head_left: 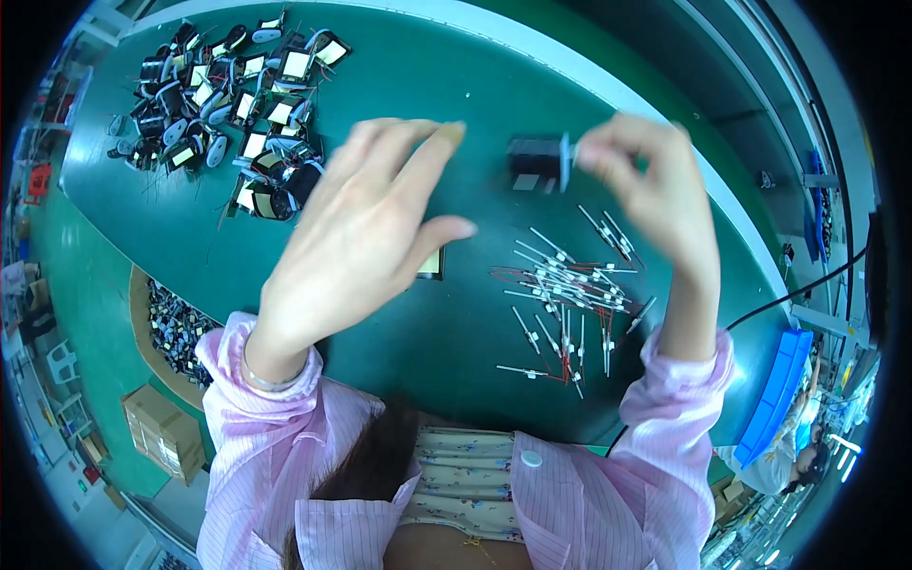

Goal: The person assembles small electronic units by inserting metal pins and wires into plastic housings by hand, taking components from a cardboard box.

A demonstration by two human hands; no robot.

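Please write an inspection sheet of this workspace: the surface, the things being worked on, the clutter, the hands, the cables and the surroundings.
Surface: dark green bench top with a pale curved edge.
Job's things: small black block-shaped component held up at the right hand's fingertips; loose scatter of thin white-sleeved leads with red wire ends beneath it.
Clutter: heap of black wound components with pale labels at the far left; small flat square part partly hidden behind the left hand.
Hands: left hand raised, fingers spread, holding nothing; right hand pinching the black component.
Cables: one black cable at the right edge.
Surroundings: blue tray, cardboard boxes, bin of dark parts.
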